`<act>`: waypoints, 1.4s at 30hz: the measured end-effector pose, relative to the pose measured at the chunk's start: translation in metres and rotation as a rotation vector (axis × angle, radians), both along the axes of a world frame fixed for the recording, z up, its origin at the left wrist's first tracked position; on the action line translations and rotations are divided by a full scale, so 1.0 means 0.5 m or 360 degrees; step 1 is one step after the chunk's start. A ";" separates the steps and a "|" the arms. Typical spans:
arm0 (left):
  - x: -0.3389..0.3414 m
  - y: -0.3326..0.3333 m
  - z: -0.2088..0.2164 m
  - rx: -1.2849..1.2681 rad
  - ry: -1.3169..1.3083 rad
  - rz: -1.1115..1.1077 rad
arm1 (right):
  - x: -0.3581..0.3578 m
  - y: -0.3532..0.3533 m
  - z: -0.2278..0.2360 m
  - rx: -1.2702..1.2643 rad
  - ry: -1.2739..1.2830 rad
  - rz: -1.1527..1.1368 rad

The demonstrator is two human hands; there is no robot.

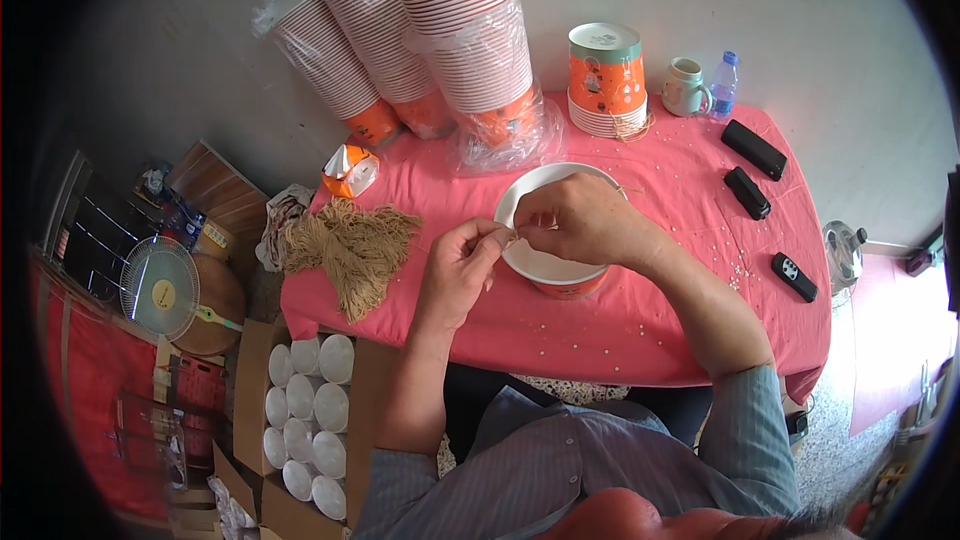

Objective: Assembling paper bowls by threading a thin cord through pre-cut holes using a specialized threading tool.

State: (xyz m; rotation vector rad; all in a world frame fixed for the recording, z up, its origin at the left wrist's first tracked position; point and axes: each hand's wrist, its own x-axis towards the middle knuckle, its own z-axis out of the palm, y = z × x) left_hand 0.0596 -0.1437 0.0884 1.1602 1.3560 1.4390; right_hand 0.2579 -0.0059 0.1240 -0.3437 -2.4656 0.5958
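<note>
An orange paper bowl [548, 268] with a white inside stands on the pink tablecloth [640, 330] in front of me. Both hands meet at its near-left rim. My left hand [460, 265] pinches a thin piece of tan string at the rim with thumb and forefinger. My right hand [578, 220] lies over the bowl's opening, its fingers pinched at the same spot on the rim. A bundle of tan string pieces [350, 245] lies on the table to the left of my left hand.
Tall stacks of paper bowls in plastic sleeves [420, 40] lean at the back, beside a shorter orange stack [606, 75], a mug [685, 87] and a water bottle [723, 85]. Three black devices [752, 175] lie at the right. A cardboard box of white cups [305, 410] sits lower left, near a small fan [160, 288].
</note>
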 end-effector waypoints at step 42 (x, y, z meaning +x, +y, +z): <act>0.049 0.034 0.040 0.0838 0.1504 0.0350 | 0.034 0.038 0.043 -0.1348 0.0083 0.0434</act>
